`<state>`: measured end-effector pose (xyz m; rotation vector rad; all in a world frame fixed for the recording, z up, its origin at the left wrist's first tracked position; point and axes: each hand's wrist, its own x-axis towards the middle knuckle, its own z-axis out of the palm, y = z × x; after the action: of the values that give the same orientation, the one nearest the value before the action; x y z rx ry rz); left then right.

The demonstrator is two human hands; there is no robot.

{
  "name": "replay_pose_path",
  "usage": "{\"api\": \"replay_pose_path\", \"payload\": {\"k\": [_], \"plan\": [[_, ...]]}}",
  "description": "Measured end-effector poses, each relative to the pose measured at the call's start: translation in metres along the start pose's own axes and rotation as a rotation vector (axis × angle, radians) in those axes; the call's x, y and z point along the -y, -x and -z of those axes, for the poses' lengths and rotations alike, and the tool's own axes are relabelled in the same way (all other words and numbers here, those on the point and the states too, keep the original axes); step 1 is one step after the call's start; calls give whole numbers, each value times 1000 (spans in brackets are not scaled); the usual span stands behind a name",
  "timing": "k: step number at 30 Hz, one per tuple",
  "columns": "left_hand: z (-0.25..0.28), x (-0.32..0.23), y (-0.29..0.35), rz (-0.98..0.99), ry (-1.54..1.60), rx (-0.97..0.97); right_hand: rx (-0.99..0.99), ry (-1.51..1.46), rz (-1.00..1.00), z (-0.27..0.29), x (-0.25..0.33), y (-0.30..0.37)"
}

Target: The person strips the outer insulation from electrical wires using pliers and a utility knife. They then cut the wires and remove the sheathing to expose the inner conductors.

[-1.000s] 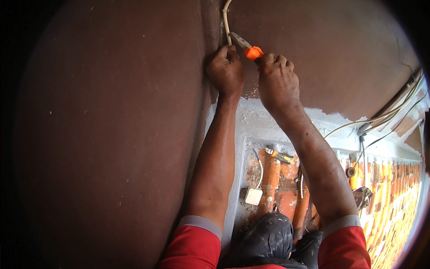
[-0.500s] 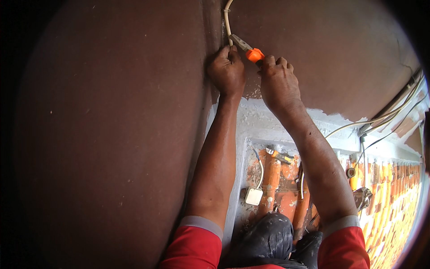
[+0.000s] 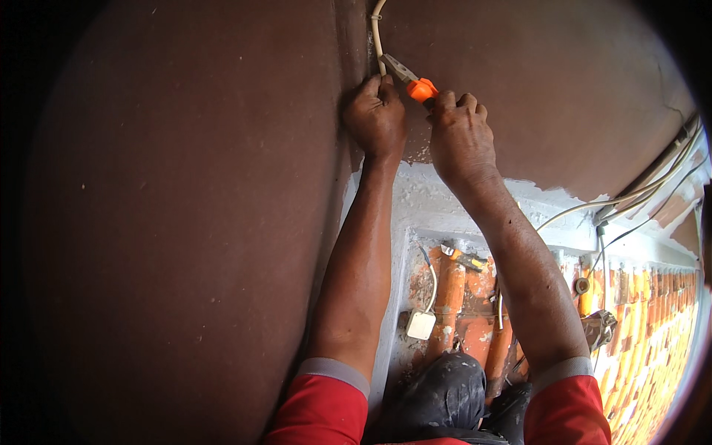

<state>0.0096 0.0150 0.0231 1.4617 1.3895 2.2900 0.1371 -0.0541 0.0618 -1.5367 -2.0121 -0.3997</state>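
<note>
A cream cable point(image 3: 376, 33) runs down the brown wall near the corner, held by a clip higher up. My left hand point(image 3: 376, 117) is closed on the cable's lower end, thumb and fingers pinched together against the wall. In my right hand point(image 3: 461, 139) is a pair of long-nose pliers point(image 3: 420, 89) with orange and black handles. The metal jaws touch the cable just above my left fingertips; whether they grip it cannot be made out. My right fingers wrap around the handles, and the palm side is hidden.
Below lie orange roof tiles point(image 3: 449, 293) with a yellow-and-black utility knife point(image 3: 463, 258) and a white square box point(image 3: 420, 324) on a short cable. Loose cables point(image 3: 638, 196) hang along the wall at right. A grey-white ledge point(image 3: 430, 200) borders the wall's foot.
Almost nothing differs. The pliers and my right hand have shifted very slightly upward and left; my left hand stays on the cable.
</note>
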Motion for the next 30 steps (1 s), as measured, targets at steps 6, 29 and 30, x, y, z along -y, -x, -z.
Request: {"api": "replay_pose_path", "payload": {"k": [6,29,30], "plan": [[-3,1,0,26,18,0,-113,255,156,1,-7,-4],[14,-12,-2,91,92,123,647,-1523,-313,-14,-29,-4],[17,-12,-6,112,95,157,643,-1572,-325,-16,-27,-2]]}}
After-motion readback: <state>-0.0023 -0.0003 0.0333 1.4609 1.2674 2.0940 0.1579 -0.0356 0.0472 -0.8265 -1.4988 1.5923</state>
